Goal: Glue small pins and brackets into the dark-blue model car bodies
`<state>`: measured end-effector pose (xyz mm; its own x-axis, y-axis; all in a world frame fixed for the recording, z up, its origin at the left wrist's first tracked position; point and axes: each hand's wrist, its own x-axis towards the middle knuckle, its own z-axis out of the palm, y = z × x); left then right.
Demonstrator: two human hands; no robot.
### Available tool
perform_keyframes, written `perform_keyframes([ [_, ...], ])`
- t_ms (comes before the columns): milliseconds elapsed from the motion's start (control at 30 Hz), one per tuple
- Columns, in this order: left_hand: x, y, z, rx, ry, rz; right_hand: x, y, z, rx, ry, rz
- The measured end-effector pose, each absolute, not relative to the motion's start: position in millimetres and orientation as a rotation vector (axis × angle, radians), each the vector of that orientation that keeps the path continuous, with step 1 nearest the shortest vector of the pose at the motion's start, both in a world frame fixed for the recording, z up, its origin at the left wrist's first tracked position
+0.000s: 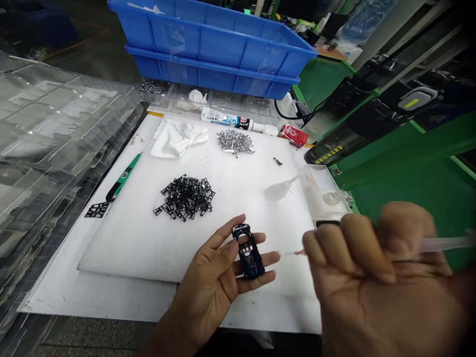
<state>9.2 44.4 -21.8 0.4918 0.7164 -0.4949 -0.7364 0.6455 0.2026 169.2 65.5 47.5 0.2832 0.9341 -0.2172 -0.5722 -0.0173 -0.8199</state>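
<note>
My left hand (219,277) lies palm up over the front of the white foam pad (148,238), fingers curled under a small dark blue toy car body (248,251) that rests on them. My right hand (375,282) is closed close to the camera around a thin clear applicator (442,243). Its fine orange tip (297,253) points left, a short way from the car body. A pile of small black frame parts (186,197) lies on the pad beyond my left hand. A heap of small shiny metal pieces (235,141) sits farther back.
A white cloth (178,137), a glue tube (230,120) and a red packet (293,134) lie at the pad's far edge. A green-handled knife (124,177) lies left. Stacked blue bins (211,44) stand behind, clear plastic trays (55,124) at left, and a small clear container (320,188) at right.
</note>
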Motion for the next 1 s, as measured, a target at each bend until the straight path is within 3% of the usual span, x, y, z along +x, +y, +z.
perform_keyframes([
  [133,9.4,45.6,-20.7,-0.065,0.572,0.903,154.6,61.6,49.9,-0.871,-0.534,1.488],
  [367,11.6,45.5,-23.5,-0.091,0.578,0.896,146.5,66.5,26.6,-0.924,-0.453,1.38],
  [1000,11.7,45.9,-23.2,-0.085,0.604,0.892,144.1,64.7,26.2,-0.962,-0.478,1.354],
])
